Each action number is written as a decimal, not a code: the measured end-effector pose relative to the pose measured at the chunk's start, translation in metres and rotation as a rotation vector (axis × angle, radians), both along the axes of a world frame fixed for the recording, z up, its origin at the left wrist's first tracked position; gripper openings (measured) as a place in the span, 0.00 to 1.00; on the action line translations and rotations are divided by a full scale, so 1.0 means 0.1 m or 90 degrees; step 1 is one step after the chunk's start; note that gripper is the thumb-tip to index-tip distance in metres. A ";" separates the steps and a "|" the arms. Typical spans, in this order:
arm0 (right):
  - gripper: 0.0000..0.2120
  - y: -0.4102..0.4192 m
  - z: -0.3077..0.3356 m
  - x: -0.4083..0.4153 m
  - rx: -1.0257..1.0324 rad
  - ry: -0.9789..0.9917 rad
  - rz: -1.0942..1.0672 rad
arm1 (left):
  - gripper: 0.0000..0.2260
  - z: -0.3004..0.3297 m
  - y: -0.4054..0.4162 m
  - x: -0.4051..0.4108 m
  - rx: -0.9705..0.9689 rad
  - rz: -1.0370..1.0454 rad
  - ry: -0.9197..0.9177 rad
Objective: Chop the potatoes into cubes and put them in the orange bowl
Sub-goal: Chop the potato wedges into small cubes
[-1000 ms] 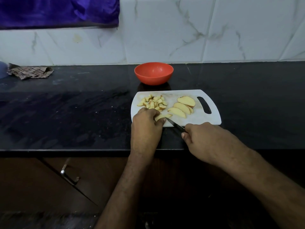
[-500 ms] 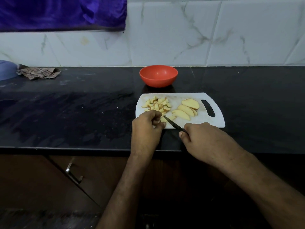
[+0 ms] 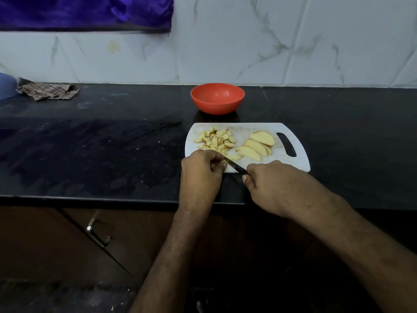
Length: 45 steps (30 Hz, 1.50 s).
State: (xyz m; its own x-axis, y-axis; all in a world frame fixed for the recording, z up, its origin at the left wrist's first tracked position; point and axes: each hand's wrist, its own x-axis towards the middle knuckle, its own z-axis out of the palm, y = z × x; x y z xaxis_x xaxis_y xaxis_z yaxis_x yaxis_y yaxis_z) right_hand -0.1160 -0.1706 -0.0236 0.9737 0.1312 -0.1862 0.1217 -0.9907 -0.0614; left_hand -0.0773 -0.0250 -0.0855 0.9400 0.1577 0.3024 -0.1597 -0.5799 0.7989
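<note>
Black counter under marble tile

At far left a blue rim and a crumpled cloth are seen on the black counter, below a purple curtain and white tiles. A cupboard handle is set beneath. The orange bowl is placed behind the board. Cubes are heaped left, slices right. A piece is hidden under the curled left hand; the knife is gripped by the right hand
</note>
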 end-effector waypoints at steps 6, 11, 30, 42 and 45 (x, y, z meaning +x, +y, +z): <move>0.11 -0.05 0.01 0.06 -0.009 0.047 0.020 | 0.05 -0.01 -0.02 -0.01 0.014 0.018 -0.025; 0.11 -0.18 0.04 -0.05 -0.007 0.055 0.018 | 0.09 -0.01 -0.03 -0.01 0.038 0.027 -0.037; 0.17 -0.02 -0.33 0.54 0.378 -0.177 0.047 | 0.10 -0.03 0.02 0.02 0.097 -0.060 -0.017; 0.14 -0.10 -0.41 0.58 0.382 -0.263 0.043 | 0.08 -0.06 0.03 0.02 0.053 -0.053 -0.028; 0.16 -0.12 -0.40 0.58 0.371 -0.245 0.039 | 0.09 -0.07 0.03 0.02 0.042 -0.049 -0.043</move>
State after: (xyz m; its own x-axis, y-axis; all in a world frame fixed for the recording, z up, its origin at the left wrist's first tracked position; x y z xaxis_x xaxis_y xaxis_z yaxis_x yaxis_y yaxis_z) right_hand -0.0576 -0.1823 -0.0638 0.9440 0.1617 0.2876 0.2961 -0.8000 -0.5219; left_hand -0.0756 -0.0222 -0.0923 0.9260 0.0630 0.3722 -0.2576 -0.6152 0.7451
